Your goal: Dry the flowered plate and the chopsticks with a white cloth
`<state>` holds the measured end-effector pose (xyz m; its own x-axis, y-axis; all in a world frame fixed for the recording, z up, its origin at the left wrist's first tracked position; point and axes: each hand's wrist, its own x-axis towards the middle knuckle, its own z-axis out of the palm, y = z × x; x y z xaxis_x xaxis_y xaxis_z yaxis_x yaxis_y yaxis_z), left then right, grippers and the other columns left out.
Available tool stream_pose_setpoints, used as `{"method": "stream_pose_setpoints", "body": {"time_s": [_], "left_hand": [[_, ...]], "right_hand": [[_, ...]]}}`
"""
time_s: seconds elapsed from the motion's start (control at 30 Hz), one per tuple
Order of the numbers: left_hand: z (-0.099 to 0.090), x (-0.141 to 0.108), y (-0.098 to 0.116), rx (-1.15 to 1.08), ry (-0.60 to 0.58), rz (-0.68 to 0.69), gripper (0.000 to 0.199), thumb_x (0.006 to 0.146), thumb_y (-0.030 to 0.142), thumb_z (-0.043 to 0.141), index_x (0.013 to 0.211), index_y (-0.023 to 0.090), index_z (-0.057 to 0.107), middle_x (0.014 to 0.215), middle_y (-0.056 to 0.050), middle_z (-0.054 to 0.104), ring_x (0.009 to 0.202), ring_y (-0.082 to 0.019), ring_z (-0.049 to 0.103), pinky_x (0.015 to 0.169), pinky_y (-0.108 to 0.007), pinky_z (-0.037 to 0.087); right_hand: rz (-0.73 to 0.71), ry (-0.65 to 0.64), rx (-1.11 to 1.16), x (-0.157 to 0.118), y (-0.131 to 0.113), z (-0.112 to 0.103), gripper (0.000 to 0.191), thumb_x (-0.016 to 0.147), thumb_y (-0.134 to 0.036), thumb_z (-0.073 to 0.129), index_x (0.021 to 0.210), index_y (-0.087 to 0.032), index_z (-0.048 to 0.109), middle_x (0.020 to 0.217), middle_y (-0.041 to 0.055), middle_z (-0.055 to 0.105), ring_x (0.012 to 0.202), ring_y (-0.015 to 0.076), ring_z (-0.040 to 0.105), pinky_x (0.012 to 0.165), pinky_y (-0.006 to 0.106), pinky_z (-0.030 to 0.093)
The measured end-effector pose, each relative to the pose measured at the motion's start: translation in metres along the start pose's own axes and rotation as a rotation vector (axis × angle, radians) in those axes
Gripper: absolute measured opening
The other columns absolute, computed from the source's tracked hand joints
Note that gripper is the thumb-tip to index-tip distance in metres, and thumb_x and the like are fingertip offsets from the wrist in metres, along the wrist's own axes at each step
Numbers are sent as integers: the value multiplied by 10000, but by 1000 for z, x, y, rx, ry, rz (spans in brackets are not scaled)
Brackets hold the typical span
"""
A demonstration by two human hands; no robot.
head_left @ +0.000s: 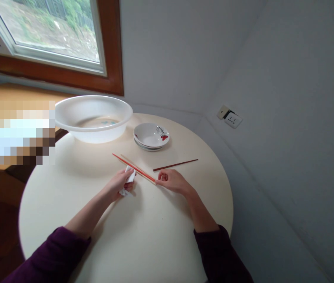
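Observation:
My left hand (pixel 121 184) is closed round a crumpled white tissue (pixel 130 174), which lies close against the middle of a red-orange chopstick (pixel 143 173). At that chopstick's near end, my right hand (pixel 172 181) pinches it between thumb and fingers. A pale chopstick (pixel 124 159) runs close alongside the red-orange one; I cannot tell whether it is held too. Just beyond my right hand, a dark red-brown chopstick (pixel 175 164) lies on the table.
A round cream table (pixel 125 243) bears everything. Toward the back stand a large translucent white basin (pixel 96 135) and a short stack of white bowls (pixel 149 135) with a red floral print. A wooden desk (pixel 31 91) adjoins at left. Walls with a socket (pixel 233 119) rise behind and right.

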<state>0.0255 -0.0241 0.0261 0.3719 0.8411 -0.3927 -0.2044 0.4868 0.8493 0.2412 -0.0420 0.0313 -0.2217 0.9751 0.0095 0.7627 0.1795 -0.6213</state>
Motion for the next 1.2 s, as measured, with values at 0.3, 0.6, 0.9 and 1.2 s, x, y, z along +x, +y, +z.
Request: {"method": "stream_pose_setpoints", "body": {"time_s": [0.3, 0.6, 0.9, 1.2], "left_hand": [[-1, 2, -1, -42, 13, 2, 456, 570, 482, 724, 612, 185, 380, 388, 100, 308, 337, -15, 248, 343, -151, 191], [-5, 7, -5, -75, 13, 7, 448, 577, 453, 731, 604, 183, 374, 415, 99, 307, 334, -8, 249, 347, -147, 171], [-6, 8, -6, -58, 36, 21, 402, 611, 433, 700, 596, 183, 385, 409, 86, 338, 326, -29, 293, 351, -156, 187], [-5, 7, -5, -73, 27, -2, 347, 689, 388, 633, 576, 183, 376, 388, 68, 362, 324, -39, 303, 356, -157, 206]], "right_hand": [[-1, -66, -63, -1, -5, 1, 188, 750, -336, 580, 643, -183, 550, 644, -22, 591, 578, 93, 487, 527, 208, 296], [13, -91, -110, -4, -12, -3, 178, 769, -314, 563, 655, -178, 554, 667, -12, 601, 596, 95, 484, 535, 212, 289], [28, -98, -141, -4, -13, -1, 161, 774, -325, 575, 696, -185, 590, 694, -7, 619, 604, 99, 495, 544, 219, 285], [25, -118, -82, -4, -11, -1, 135, 781, -280, 551, 708, -173, 591, 683, -5, 601, 607, 95, 477, 544, 211, 283]]}}
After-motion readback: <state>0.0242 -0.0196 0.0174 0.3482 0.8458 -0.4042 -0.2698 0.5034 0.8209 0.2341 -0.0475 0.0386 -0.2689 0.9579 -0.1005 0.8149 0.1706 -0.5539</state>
